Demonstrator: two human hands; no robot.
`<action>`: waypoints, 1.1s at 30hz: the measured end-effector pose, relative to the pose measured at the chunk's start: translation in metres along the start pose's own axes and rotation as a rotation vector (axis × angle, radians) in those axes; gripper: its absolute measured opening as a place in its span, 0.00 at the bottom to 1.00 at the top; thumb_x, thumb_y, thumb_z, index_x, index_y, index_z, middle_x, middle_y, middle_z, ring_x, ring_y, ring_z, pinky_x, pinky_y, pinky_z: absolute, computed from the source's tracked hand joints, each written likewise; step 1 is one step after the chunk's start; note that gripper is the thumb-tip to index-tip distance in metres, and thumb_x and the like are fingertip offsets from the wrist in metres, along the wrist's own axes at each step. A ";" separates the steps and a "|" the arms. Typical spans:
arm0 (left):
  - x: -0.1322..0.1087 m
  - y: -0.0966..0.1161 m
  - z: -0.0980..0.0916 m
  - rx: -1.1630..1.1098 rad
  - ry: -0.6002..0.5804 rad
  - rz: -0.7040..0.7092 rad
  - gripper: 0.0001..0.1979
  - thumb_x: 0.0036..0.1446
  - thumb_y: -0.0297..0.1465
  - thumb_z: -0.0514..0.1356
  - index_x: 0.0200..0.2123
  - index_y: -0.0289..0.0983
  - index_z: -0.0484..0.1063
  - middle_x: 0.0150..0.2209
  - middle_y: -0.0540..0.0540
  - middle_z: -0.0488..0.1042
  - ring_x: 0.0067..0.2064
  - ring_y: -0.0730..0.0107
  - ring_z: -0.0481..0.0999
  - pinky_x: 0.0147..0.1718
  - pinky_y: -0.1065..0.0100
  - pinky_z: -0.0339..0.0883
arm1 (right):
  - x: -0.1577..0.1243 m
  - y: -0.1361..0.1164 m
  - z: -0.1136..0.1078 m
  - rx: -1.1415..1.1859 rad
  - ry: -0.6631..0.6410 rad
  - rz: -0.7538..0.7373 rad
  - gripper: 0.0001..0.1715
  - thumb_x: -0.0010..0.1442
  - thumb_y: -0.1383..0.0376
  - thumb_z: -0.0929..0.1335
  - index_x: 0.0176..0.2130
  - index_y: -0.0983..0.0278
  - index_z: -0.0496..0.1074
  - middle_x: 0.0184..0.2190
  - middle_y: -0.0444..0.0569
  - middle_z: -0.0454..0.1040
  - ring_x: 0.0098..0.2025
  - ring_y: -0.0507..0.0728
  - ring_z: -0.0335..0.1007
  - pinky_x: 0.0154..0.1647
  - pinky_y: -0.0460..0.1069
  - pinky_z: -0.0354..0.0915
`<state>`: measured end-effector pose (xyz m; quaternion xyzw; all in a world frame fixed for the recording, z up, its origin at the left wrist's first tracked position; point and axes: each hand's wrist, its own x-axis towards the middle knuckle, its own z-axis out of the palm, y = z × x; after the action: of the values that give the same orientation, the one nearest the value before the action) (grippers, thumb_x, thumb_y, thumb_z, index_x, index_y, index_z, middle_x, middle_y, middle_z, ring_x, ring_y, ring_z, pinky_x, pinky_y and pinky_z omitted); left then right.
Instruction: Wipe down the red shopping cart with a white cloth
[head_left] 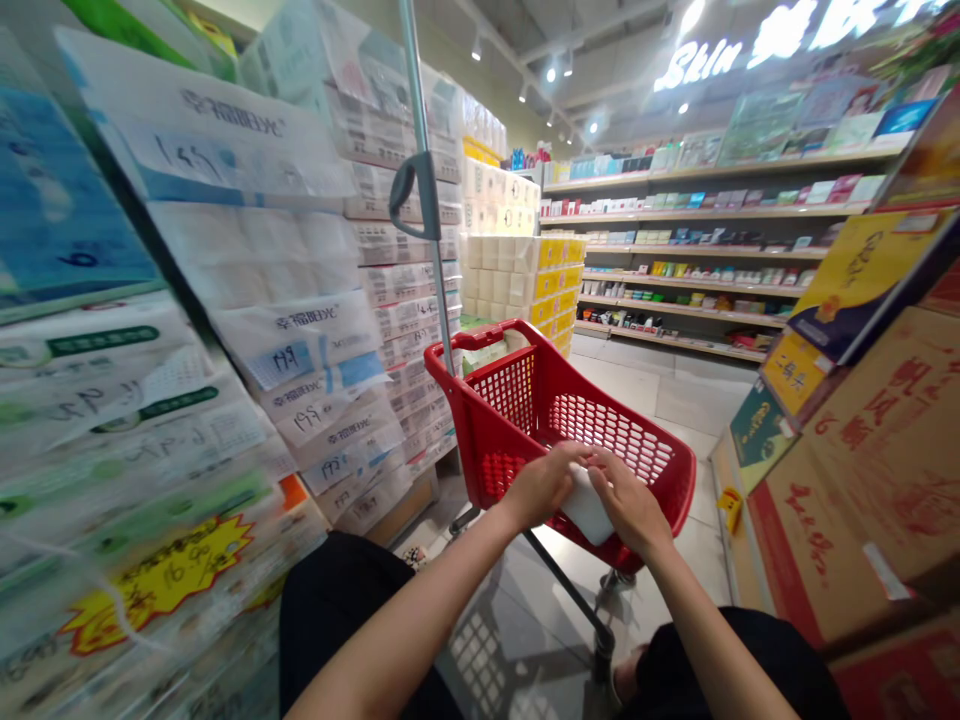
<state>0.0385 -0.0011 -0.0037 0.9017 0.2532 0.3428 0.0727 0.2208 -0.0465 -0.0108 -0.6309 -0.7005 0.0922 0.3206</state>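
Observation:
My left hand [541, 487] and my right hand [628, 505] meet over the near rim of a red plastic shopping cart [525, 400]. Both hands are closed around a small white object [586, 507], held between them at the cart's edge. I cannot make out what the white thing is. The cart's basket looks empty inside. A grey metal pole [429, 190] with a handle rises from the cart's far left corner.
Stacked packs of tissue paper [225, 330] tower on my left. Cardboard boxes [862, 470] and a tilted display stand on my right. Shelves of goods [690, 260] line the far wall. A tiled aisle floor [667, 390] runs ahead past the cart.

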 end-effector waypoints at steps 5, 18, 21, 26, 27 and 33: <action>0.010 -0.037 -0.019 0.310 0.109 -0.146 0.14 0.65 0.33 0.48 0.52 0.41 0.64 0.51 0.45 0.70 0.55 0.63 0.66 0.63 0.54 0.51 | 0.002 -0.008 -0.001 -0.187 -0.147 -0.030 0.29 0.66 0.47 0.53 0.62 0.48 0.57 0.51 0.45 0.74 0.48 0.58 0.72 0.42 0.51 0.65; -0.001 -0.056 -0.014 0.393 0.025 -0.127 0.17 0.66 0.44 0.47 0.45 0.43 0.70 0.47 0.49 0.70 0.51 0.65 0.67 0.64 0.54 0.43 | -0.034 0.020 -0.006 -0.452 -0.032 -0.085 0.26 0.68 0.51 0.52 0.55 0.53 0.66 0.47 0.46 0.77 0.44 0.58 0.74 0.43 0.52 0.66; -0.001 -0.056 -0.014 0.382 0.033 -0.129 0.16 0.65 0.44 0.49 0.38 0.41 0.71 0.43 0.49 0.71 0.49 0.65 0.67 0.64 0.54 0.42 | -0.057 0.048 -0.016 -0.453 0.053 -0.169 0.25 0.67 0.51 0.55 0.51 0.56 0.71 0.48 0.48 0.76 0.53 0.59 0.68 0.59 0.57 0.57; 0.002 -0.053 -0.011 0.317 0.006 -0.121 0.17 0.65 0.43 0.49 0.33 0.41 0.70 0.39 0.50 0.71 0.47 0.66 0.67 0.64 0.52 0.41 | -0.073 0.084 -0.031 -0.291 0.013 -0.160 0.25 0.67 0.51 0.55 0.54 0.54 0.69 0.56 0.45 0.69 0.62 0.60 0.58 0.63 0.59 0.54; 0.003 -0.052 -0.011 0.306 0.001 -0.120 0.17 0.65 0.43 0.50 0.32 0.41 0.70 0.38 0.50 0.70 0.47 0.66 0.67 0.64 0.52 0.40 | -0.072 0.088 -0.033 -0.244 -0.011 -0.152 0.25 0.67 0.51 0.55 0.54 0.54 0.69 0.57 0.45 0.69 0.63 0.60 0.57 0.63 0.59 0.54; 0.003 -0.052 -0.013 0.276 -0.021 -0.119 0.16 0.65 0.43 0.50 0.33 0.41 0.71 0.38 0.51 0.70 0.46 0.67 0.67 0.64 0.52 0.38 | -0.047 0.122 -0.043 -0.070 -0.024 -0.128 0.29 0.66 0.48 0.55 0.51 0.58 0.72 0.55 0.50 0.70 0.63 0.62 0.57 0.63 0.61 0.53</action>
<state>0.0106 0.0445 -0.0076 0.8901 0.3500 0.2905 -0.0292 0.3459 -0.0796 -0.0580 -0.5945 -0.7461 0.0546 0.2950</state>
